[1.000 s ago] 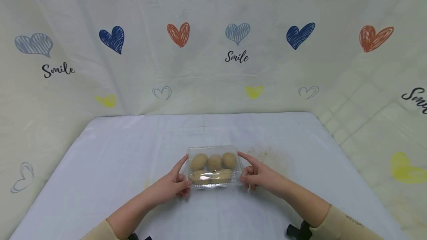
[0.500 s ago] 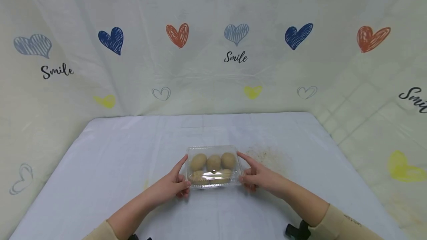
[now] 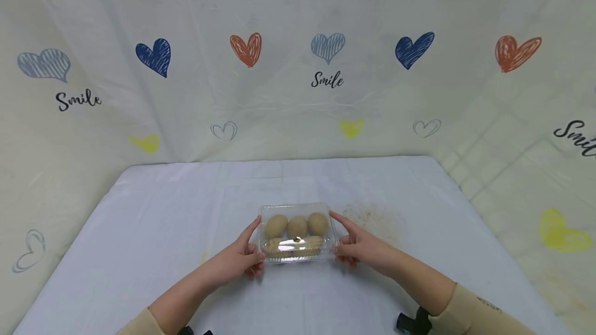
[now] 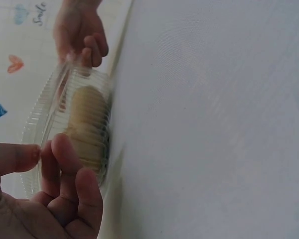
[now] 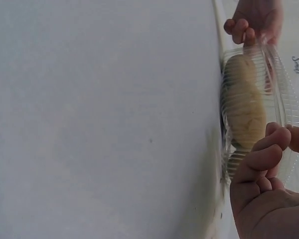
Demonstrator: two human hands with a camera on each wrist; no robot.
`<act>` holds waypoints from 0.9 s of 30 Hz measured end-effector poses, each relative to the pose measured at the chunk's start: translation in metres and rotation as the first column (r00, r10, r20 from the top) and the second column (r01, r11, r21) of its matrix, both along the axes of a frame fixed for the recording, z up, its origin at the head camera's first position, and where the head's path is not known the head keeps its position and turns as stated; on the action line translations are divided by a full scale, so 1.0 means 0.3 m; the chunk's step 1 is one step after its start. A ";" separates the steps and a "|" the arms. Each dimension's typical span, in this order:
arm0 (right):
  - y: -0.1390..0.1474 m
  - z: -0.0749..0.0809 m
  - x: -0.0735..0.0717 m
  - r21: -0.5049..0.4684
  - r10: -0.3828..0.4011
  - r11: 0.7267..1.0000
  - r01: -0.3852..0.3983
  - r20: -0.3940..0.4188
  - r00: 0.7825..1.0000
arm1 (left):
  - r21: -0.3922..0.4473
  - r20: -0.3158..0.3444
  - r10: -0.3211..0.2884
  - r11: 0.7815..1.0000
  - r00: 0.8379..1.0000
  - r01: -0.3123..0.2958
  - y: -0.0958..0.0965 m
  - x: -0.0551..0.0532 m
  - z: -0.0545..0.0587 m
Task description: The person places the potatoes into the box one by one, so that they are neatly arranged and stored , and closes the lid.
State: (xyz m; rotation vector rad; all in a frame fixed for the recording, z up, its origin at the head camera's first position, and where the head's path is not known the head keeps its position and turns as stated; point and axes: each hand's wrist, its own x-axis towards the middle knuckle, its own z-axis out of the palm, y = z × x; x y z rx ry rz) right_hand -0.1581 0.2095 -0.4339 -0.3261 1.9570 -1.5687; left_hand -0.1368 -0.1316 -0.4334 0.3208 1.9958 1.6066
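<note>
A clear plastic clamshell box (image 3: 298,260) sits on the white-covered table with its lid down. Through the lid show several tan, egg-shaped things (image 3: 276,226), whose exact kind I cannot tell. At the box's left side my left hand (image 3: 237,260) pinches the rim between thumb and fingers, index finger stretched along the side to the far corner. My right hand (image 3: 368,247) does the same on the right side. Up close, the left wrist view has the left thumb (image 4: 20,158) against the rim. In the right wrist view, the right fingers (image 5: 261,159) curl at the opposite rim.
Brownish crumbs or stains (image 3: 372,216) mark the white tablecloth (image 3: 186,211) to the right of the box. Behind the table hangs a pale curtain (image 3: 279,97) printed with hearts and words. Black wrist gear (image 3: 414,320) shows near the right sleeve.
The head view has drifted very slightly, so everything sits a few pixels further left. Both hands keep their places at the sides of the box.
</note>
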 end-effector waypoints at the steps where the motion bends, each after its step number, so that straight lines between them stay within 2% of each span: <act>1: 0.000 -0.002 -0.002 -0.003 -0.001 1.000 0.001 0.000 1.000 | -0.002 0.002 0.001 1.000 1.000 -0.001 0.001 0.000 0.000; 9: -0.003 0.000 -0.008 -0.002 0.000 1.000 0.000 0.003 1.000 | -0.007 0.000 0.001 1.000 1.000 -0.001 0.001 -0.008 -0.005; 18: 0.016 0.008 -0.018 0.059 0.029 0.998 -0.029 -0.010 1.000 | 0.005 -0.003 -0.007 1.000 1.000 0.007 -0.007 -0.008 -0.019; 27: 0.027 0.006 -0.006 0.140 0.017 0.990 -0.002 -0.106 0.994 | -0.032 -0.043 0.007 0.999 0.999 -0.009 -0.012 0.006 -0.025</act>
